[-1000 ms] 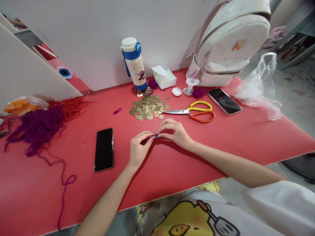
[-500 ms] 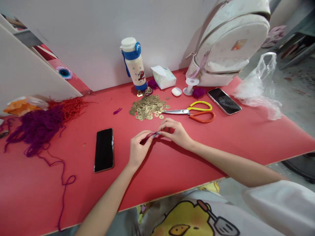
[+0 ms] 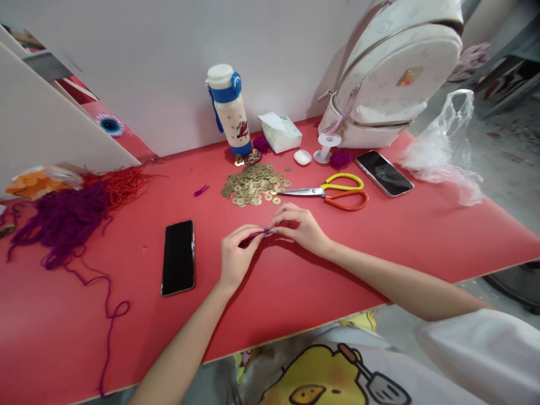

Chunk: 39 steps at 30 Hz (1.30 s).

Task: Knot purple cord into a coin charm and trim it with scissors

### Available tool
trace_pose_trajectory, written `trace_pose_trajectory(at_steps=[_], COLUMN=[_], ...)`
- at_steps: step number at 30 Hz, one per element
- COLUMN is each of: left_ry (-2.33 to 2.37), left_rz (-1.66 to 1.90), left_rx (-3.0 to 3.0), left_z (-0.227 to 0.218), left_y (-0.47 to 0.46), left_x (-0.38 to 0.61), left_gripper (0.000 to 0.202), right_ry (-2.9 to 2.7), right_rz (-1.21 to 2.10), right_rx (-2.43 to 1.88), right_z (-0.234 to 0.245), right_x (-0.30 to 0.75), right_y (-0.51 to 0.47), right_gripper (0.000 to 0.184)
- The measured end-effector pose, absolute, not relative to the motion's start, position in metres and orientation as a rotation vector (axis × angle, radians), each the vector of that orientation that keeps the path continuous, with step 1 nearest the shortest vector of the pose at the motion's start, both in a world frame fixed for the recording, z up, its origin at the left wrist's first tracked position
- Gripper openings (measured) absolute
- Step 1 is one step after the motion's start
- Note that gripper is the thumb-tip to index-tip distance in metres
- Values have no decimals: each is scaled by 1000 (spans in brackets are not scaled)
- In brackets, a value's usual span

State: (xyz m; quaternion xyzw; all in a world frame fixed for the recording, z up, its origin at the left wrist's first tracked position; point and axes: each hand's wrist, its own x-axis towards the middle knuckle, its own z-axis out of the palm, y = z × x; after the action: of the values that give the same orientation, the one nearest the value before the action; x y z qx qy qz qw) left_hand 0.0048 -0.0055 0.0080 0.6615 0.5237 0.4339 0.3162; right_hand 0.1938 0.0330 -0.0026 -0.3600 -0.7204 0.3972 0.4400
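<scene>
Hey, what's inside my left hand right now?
Purple yarn shows in the pinch of your left hand, reaching across to the right hand. The back of the left hand covers its palm, so anything deeper inside can't be seen.

Purple yarn (image 3: 70, 219) shows a fibrous, matt surface. Holed discs (image 3: 253, 183): brass-toned metal, dull sheen. Scissors (image 3: 307, 192): blades polished metal, handles smooth, plastic-looking. Desk (image 3: 316, 287): smooth, faintly glossy. Nearer phone (image 3: 179, 256): glossy, glass-like face. Carrier bag (image 3: 445, 152): thin, crinkled, translucent plastic. Backpack (image 3: 396, 76): smooth, leather-like.

Left hand (image 3: 237, 254) and right hand (image 3: 309, 232) close together, each in a pinch, forearms (image 3: 188, 337) angled inward.
</scene>
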Motion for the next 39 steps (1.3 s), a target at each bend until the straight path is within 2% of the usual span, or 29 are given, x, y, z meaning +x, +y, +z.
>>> trace_pose_trajectory(at_steps=[14,20,28,31,37,39], left_ry=[1332,1268,1309,1340,1333,1327], left_rz=[1163,1114,1091,1061,1073,1076], left_rx=[1817,1853,1688,1618,1550,1564], left_z=[7,8,8,8,8,9], left_y=[-6,-3,-1,-1,-1,-1], left_x=[2,1,0,0,2,3], left_gripper=[8,10,12,14,11,10], right_ry=[-1839,-1852,-1564,-1536,-1758,-1763], right_rz=[1040,1219,1548,1514,1216,1234], right_rx=[-878,-901,-941,-950,-917,-918], right_z=[-4,0,2,3,5,6], right_x=[195,197,195,194,194,194], right_y=[34,40,39,38,36,35], right_gripper=[3,3,15,14,8,7])
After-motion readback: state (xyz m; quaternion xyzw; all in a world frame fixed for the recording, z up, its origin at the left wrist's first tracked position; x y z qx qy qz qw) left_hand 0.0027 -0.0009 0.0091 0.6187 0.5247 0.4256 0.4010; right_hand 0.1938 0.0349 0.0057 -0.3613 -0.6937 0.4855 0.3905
